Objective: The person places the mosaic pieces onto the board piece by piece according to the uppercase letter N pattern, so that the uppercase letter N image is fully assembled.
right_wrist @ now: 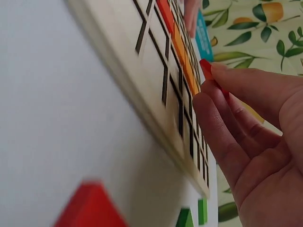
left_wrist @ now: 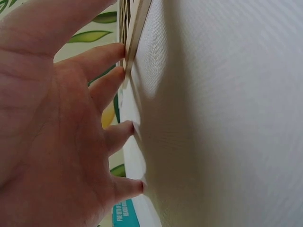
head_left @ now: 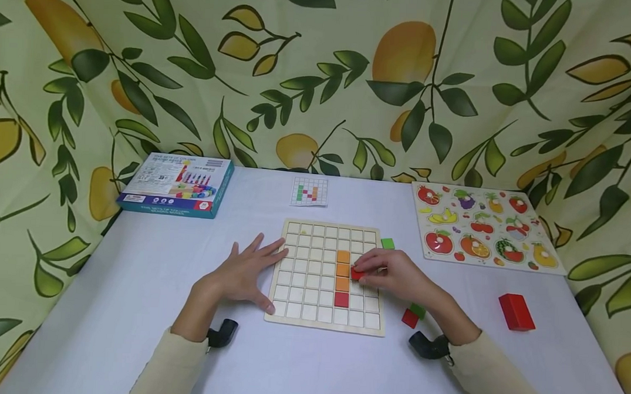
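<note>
My right hand (head_left: 394, 274) pinches a small red block (head_left: 357, 275) between thumb and fingers, close over the right part of a wooden grid board (head_left: 312, 279). The right wrist view shows the same red block (right_wrist: 205, 70) at the fingertips. Just left of it on the board, a column of orange blocks (head_left: 343, 270) ends in a red block (head_left: 341, 299). My left hand (head_left: 240, 274) lies spread at the board's left edge, thumb at the lower corner. In the left wrist view, some fingertips meet the board's side (left_wrist: 135, 35) and others rest on the cloth.
Beside the board lie a green block (head_left: 387, 243), another green block (head_left: 417, 310) and a red block (head_left: 409, 318). A larger red block (head_left: 516, 312) stands farther right. Behind are a boxed set (head_left: 175, 185), a pattern card (head_left: 309, 192) and a fruit puzzle board (head_left: 485, 228).
</note>
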`<state>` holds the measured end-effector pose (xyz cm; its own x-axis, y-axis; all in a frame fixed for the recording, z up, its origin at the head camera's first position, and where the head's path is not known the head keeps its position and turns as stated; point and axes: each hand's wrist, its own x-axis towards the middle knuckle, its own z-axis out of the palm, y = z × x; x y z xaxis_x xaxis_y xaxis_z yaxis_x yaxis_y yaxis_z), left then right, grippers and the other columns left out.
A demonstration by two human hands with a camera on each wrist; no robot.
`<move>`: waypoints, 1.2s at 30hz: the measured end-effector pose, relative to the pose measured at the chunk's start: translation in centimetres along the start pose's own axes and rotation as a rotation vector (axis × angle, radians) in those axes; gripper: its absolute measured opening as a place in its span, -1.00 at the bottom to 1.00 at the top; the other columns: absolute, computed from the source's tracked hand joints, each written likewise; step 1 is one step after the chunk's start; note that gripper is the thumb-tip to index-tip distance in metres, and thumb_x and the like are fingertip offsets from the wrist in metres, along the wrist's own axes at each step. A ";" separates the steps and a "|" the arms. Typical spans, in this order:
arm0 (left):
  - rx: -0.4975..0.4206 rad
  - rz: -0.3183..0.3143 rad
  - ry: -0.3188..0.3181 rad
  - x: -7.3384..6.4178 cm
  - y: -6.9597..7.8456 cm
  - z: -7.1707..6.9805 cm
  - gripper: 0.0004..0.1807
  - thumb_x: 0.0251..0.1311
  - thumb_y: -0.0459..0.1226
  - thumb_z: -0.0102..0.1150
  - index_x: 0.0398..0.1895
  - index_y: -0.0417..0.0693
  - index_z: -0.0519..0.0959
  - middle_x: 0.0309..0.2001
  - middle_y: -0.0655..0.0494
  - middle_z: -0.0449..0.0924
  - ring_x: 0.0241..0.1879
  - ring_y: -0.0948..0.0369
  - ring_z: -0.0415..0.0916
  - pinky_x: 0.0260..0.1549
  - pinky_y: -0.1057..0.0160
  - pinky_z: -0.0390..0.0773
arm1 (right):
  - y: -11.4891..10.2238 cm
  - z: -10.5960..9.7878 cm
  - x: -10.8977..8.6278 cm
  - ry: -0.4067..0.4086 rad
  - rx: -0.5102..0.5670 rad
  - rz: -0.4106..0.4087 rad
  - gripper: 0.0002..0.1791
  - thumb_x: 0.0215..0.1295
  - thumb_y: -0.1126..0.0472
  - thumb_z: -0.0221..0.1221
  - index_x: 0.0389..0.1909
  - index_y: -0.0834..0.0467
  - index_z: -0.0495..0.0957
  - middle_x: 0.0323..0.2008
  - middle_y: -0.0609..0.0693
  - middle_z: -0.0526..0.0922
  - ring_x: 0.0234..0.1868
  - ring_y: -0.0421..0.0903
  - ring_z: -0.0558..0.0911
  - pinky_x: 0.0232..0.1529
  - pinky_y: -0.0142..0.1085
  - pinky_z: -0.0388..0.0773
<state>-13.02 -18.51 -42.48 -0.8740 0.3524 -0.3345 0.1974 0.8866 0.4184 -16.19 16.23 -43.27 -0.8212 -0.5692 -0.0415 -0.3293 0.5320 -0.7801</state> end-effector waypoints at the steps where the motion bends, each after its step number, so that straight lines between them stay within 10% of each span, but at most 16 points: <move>1: 0.000 -0.001 -0.001 0.0 0.0 0.0 0.34 -0.40 0.17 0.69 0.60 0.25 0.19 0.68 0.27 -0.08 0.69 -0.13 -0.35 0.46 -0.57 -0.30 | -0.2 0.2 0.2 -0.005 0.005 -0.005 -0.75 0.17 0.26 0.45 -0.10 0.05 0.80 -0.02 -0.08 0.77 0.11 -0.03 0.65 -0.04 -0.51 0.66; 36: 0.007 -0.012 -0.003 0.2 0.2 -0.1 0.33 -0.39 0.18 0.68 0.59 0.25 0.20 0.69 0.25 -0.08 0.69 -0.14 -0.35 0.46 -0.57 -0.30 | -3.3 5.2 2.2 0.020 -0.135 -0.040 -0.83 0.10 0.27 0.49 -0.27 0.01 0.80 -0.20 -0.15 0.80 -0.23 -0.26 0.61 -0.28 -0.49 0.55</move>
<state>-13.17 -18.33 -42.41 -0.8749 0.3429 -0.3421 0.1901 0.8926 0.4087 -14.54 9.98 -44.04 -0.8146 -0.5800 0.0011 -0.4204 0.5892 -0.6900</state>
